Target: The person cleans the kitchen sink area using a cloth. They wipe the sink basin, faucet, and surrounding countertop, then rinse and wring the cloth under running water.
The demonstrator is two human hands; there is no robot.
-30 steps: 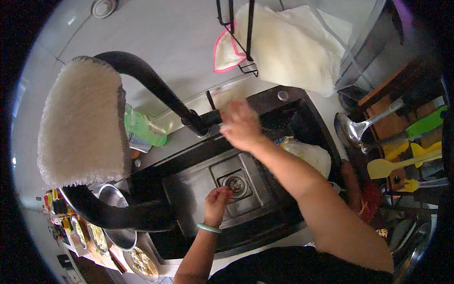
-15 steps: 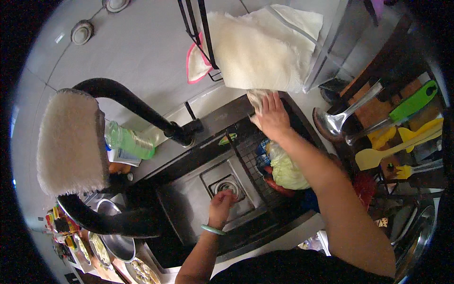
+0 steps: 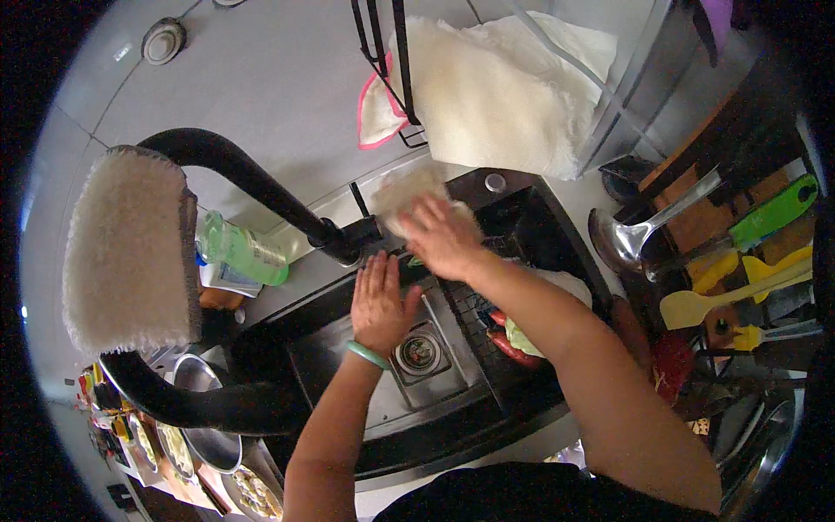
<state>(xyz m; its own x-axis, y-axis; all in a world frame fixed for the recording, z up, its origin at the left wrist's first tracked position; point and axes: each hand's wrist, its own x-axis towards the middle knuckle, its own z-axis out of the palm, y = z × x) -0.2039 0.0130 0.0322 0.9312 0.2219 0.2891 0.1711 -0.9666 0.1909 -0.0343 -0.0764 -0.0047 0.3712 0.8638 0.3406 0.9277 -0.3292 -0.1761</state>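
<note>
The two hands are apart. At the back edge of the sink [image 3: 522,184], just right of the faucet [image 3: 344,245], the right hand [image 3: 442,237] lies over a pale cloth [image 3: 407,191]; blur leaves it unclear whether the fingers grip it or only press. The left hand [image 3: 381,304] is spread and unladen, fingertips near that edge. Left of the faucet, a green bottle [image 3: 248,252] stands on the counter [image 3: 578,205].
</note>
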